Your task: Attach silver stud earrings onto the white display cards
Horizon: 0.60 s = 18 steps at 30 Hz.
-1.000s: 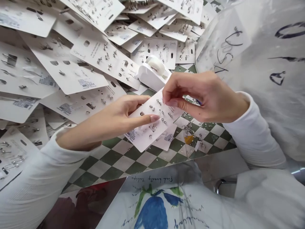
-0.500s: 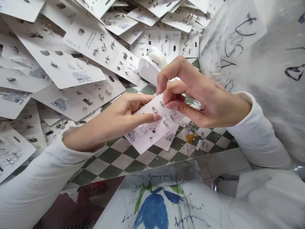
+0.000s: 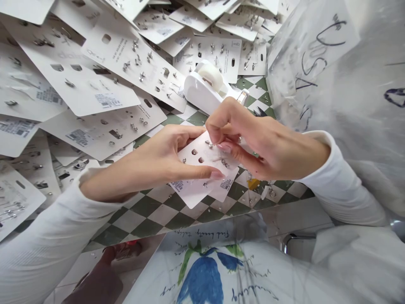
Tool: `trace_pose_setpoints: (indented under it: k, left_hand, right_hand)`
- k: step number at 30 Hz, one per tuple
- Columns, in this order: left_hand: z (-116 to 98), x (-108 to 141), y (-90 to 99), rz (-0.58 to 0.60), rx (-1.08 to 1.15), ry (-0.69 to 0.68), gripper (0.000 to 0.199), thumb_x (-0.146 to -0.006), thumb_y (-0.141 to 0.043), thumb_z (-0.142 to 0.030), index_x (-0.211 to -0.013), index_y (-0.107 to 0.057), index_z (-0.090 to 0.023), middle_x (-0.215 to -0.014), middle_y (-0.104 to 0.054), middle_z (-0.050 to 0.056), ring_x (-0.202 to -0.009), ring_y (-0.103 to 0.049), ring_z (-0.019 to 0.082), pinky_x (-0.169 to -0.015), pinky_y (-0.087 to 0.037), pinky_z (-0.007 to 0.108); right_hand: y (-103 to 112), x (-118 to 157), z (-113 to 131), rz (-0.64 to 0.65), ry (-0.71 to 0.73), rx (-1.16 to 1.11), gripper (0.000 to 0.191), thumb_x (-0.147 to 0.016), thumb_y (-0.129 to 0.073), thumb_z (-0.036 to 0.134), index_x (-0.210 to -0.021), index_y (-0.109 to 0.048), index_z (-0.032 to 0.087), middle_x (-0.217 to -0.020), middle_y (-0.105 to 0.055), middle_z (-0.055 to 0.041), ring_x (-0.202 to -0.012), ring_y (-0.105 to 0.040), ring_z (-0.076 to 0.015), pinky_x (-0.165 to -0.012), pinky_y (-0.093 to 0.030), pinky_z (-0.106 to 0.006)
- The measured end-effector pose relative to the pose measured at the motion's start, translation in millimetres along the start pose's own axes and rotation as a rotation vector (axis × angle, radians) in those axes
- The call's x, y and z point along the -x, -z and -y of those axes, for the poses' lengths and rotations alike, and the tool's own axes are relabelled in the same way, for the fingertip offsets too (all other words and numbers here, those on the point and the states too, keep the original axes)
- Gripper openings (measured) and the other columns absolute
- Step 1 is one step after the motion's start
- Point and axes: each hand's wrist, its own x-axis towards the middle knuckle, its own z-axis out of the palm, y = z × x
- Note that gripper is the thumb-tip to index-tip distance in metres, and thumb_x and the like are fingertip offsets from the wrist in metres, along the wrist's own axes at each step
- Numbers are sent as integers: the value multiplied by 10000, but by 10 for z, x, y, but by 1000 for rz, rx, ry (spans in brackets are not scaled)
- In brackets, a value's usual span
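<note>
While your left hand (image 3: 161, 164) holds the white card (image 3: 211, 160) with the thumb lying across its face and the other fingers behind it, your right hand (image 3: 253, 141) is bent over the upper part of this card. Its thumb and forefinger are narrow, with the tips very near each other, but one cannot tell whether they grip a small piece. The card is tilted, in front of you above the checkered surface (image 3: 161, 215), and it carries small metal pieces and two dark openings. Below its lower right edge, another card (image 3: 226, 184) with a barcode sticks out. Just beyond your hands stands a white tape dispenser (image 3: 202, 90). To your left and ahead, many similar cards (image 3: 117, 55) overlap in a pile. Near your right wrist lies a yellow piece (image 3: 253, 184), and farther right is a clear plastic bag (image 3: 357, 105) with dark handwriting.
</note>
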Motion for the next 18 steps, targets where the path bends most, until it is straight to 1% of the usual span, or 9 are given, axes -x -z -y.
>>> trace_pose_setpoints:
  k: [1,3,5,6,8,9,12,15,18]
  left_hand:
    - [-3,0,-1,3,-7,4,155,-818,-805,-201,-764,-663,-231,-554,-477,-55,-593,-549,136,-570,-469,227]
    - [-11,3,-4,2,-29,19,184,-865,-776,-248,-740,-645,-219,-503,-370,-66,-487,-434,111,-487,-401,230]
    - [-18,9,-8,-10,-48,52,192,-923,-716,-295,-762,-653,-212,-489,-306,-75,-409,-288,78,-409,-276,225]
    - [-20,13,-10,-16,-50,71,190,-939,-695,-307,-777,-661,-212,-485,-282,-78,-391,-238,69,-390,-217,225]
    - [-17,21,-12,-17,-43,105,160,-943,-687,-313,-813,-681,-221,-476,-252,-81,-375,-202,65,-378,-154,229]
    - [-12,24,-13,-11,-35,117,141,-940,-691,-313,-829,-689,-226,-473,-253,-81,-373,-205,67,-375,-148,231]
    - [3,29,-17,-1,-20,130,120,-929,-708,-317,-843,-700,-234,-465,-270,-81,-372,-210,69,-372,-183,230]
    - [9,25,-26,-12,-7,134,179,-927,-712,-332,-790,-679,-223,-467,-266,-79,-371,-209,63,-368,-179,220]
    - [6,12,-33,-14,-5,109,241,-928,-705,-328,-729,-644,-207,-479,-307,-69,-384,-217,56,-366,-179,207]
  right_hand:
    - [0,1,2,3,1,11,303,-966,-363,-43,-1016,-288,246,-843,-342,34,-612,-314,-107,-563,-302,-271]
    - [1,2,-3,3,20,32,340,-937,-373,-68,-1019,-284,249,-859,-358,32,-611,-321,-107,-560,-312,-270]
    - [1,2,-13,6,43,43,368,-910,-376,-87,-1019,-280,251,-872,-367,33,-609,-328,-104,-568,-321,-271]
    - [2,2,-17,9,51,44,375,-902,-375,-91,-1020,-277,251,-879,-370,33,-609,-329,-103,-572,-323,-272]
    - [4,0,-22,17,55,49,381,-893,-366,-92,-1022,-270,254,-892,-373,31,-610,-325,-102,-574,-320,-275]
    - [5,-2,-23,23,51,54,381,-892,-360,-89,-1024,-266,256,-896,-372,30,-612,-324,-104,-574,-317,-276]
    - [4,-6,-24,30,49,77,373,-902,-349,-74,-1030,-254,264,-896,-365,30,-613,-332,-108,-582,-316,-281]
    - [-8,-10,-32,30,60,96,362,-913,-352,-59,-1038,-256,267,-888,-369,31,-632,-367,-114,-612,-332,-280]
    - [-28,-9,-43,21,79,149,343,-914,-352,-52,-1052,-276,254,-899,-404,21,-711,-428,-133,-667,-363,-285]
